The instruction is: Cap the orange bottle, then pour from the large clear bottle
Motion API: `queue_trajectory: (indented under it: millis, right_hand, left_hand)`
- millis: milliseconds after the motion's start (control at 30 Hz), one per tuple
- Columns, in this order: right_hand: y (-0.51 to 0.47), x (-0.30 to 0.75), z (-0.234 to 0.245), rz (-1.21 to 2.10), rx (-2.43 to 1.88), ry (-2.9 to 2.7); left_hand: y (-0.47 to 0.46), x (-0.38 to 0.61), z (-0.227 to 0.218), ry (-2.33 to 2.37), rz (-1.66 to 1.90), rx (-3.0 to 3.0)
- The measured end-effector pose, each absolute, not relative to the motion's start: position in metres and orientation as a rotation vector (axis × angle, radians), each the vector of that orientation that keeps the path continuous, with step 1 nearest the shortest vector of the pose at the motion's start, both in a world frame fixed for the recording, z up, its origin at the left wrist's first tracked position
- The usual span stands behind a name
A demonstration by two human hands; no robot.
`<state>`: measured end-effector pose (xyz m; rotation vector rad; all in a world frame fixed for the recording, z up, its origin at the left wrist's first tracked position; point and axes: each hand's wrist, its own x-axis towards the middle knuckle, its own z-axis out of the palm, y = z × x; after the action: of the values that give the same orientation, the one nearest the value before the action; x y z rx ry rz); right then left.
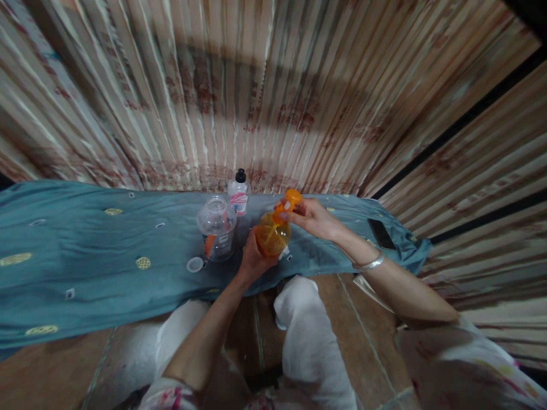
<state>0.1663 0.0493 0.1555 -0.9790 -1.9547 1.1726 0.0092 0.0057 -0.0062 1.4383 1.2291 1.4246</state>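
Observation:
My left hand (255,257) is wrapped round a see-through yellow-orange bottle (276,242), holding it above the front part of the cloth-covered surface. On the bottle's neck sits an orange pump top (293,197). The fingers of my right hand (310,216) pinch this top at its lower part; whether it is screwed tight or loose I cannot tell. Just left of my left hand stands a clear plastic jar (217,225) with an orange patch on its side. Behind it is a small clear bottle (238,196) with a black cap and a pink label.
A small round white lid (195,265) lies left of the jar on the teal patterned cloth (98,239). Towards the right end rests a dark phone (382,234). A pleated curtain (265,102) hangs directly behind the surface. Below are my knees and a tiled floor (363,336).

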Motion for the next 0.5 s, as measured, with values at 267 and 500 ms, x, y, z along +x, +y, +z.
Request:
queue_trajectory:
  millis: [267,500]
  right_hand:
    - [0.0476,0.1665,0.1529,1.158,-0.988,-1.973]
    - [0.0474,0.1677,0.1572,1.034,-1.02,-2.108]
  left_hand:
    - [0.0045,0.0071,-0.0041,1.25,1.358,1.468]
    - [0.0053,0.0078,-0.0076,1.27,1.372,1.487]
